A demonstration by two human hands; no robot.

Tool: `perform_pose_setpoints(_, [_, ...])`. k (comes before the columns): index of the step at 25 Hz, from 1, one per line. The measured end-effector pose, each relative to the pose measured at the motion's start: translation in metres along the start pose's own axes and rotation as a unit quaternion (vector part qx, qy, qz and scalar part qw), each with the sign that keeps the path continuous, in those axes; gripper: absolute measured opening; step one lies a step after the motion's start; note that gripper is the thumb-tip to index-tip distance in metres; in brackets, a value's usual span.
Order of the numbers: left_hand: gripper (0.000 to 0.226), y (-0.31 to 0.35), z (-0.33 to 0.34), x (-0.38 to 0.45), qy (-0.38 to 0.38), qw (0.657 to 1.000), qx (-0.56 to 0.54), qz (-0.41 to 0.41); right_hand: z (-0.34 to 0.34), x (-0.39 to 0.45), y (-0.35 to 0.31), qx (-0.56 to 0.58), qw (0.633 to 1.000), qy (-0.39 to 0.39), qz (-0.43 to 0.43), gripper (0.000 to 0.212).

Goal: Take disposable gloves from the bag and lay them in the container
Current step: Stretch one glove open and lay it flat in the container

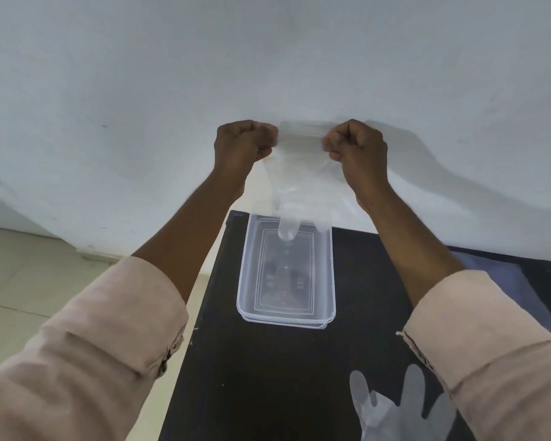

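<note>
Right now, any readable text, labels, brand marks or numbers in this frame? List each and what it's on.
None readable.
Clear plastic container: embossed rectangles and small dark marks on the base, too blurred to read as text.
Disposable glove held up by the left hand and right hand: plain, no print.
Second glove on the black table: plain.
Sleeves and wall: no markings.

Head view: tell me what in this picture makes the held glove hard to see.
Head view: the clear glove, pinched between left hand and right hand, nearly vanishes against the pale wall; its upper edge is motion-blurred; its dangling tips overlap the transparent container; wide-angle distortion bends the dark table.
</note>
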State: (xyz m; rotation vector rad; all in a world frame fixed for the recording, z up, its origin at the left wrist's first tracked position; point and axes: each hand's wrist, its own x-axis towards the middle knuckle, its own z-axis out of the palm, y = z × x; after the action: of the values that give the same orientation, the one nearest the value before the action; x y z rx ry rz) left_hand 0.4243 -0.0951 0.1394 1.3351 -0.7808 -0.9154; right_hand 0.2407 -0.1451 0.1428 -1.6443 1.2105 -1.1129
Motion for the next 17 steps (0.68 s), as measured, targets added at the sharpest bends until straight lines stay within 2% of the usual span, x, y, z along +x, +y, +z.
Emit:
perform_pose_setpoints(2, [0.019,0.005,0.002,-0.005,0.002,0.998,-0.003,0.062,-0.002,-0.003,-0.004,-0.006,0.997,0.038,-0.063,0.015])
perform_pose_setpoints(5, [0.008,-0.01,-0.004,-0.026,0.002,0.987,0.027,0.156,-0.002,-0.03,0.006,-0.004,0.986,0.081,-0.145,0.013])
perform_pose_setpoints(6, [0.011,-0.023,-0.008,-0.036,-0.002,0.984,0.046,0.17,0.0,-0.044,0.017,-0.011,0.985,0.081,-0.154,0.014])
perform_pose_setpoints(11, [0.013,-0.122,-0.044,-0.088,-0.049,0.964,0.233,0.119,0.011,-0.112,0.104,-0.114,0.985,-0.038,-0.123,0.019])
perform_pose_setpoints(14, [0.012,-0.163,-0.057,-0.095,-0.09,0.923,0.351,0.129,0.018,-0.129,0.142,-0.204,0.964,-0.117,-0.126,0.018])
perform_pose_setpoints(17, [0.009,-0.18,-0.055,-0.098,-0.101,0.869,0.455,0.165,0.022,-0.138,0.163,-0.304,0.935,-0.164,-0.081,0.019])
